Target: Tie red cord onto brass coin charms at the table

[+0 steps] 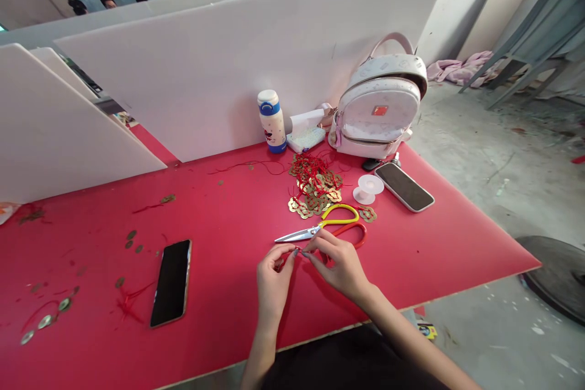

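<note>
My left hand [273, 280] and my right hand [340, 265] meet over the red table [219, 225], fingertips pinched together on a thin red cord [295, 251] between them. Just beyond my fingers lie scissors [326, 230] with one yellow and one red handle, blades pointing left. Behind the scissors sits a heap of brass coins strung on red cord [315, 189]. A single coin piece [368, 214] lies to the right of the scissors.
A black phone [171, 281] lies left of my hands, another phone [404, 186] at the right beside a clear spool [368, 188]. A white backpack [381, 103], a bottle [271, 120] and a tissue pack [306, 131] stand against the white divider [219, 67]. Loose coins [46, 320] lie far left.
</note>
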Tool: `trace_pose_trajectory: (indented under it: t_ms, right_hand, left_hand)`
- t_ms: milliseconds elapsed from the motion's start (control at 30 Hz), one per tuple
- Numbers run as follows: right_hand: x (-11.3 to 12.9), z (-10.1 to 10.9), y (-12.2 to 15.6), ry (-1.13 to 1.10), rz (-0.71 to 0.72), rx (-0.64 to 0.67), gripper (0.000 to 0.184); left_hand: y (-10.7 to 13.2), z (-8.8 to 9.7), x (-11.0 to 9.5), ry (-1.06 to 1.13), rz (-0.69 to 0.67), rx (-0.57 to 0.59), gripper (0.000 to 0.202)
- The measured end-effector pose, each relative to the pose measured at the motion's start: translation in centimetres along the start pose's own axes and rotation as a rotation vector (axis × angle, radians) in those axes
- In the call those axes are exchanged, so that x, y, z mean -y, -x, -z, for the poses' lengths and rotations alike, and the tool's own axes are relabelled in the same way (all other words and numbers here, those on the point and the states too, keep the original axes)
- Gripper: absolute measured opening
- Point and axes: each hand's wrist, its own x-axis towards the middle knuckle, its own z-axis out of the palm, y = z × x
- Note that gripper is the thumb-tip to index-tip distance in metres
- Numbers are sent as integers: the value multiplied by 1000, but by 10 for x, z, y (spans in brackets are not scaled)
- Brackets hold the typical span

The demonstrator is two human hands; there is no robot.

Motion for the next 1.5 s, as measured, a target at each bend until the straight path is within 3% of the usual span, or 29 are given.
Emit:
trace_pose_trajectory:
  t_ms: [233,500,1133,1500]
  right_hand:
    - [-2,-4,-2,-107,-15,-56,10]
    - [-8,-7,-4,-220,-98,-97,9]
    - [-23,-5,-8,-439,-140,42,20]
    - [-26,-4,-9,-462,-132,123,28]
  left_hand:
    - [5,-1,1,-138,-102,20,16]
    - [4,2,-4,-51,-32,132,16]
    - [4,2,-6,-57,-152,105,14]
    - [0,8,-5,-137,-204,186,13]
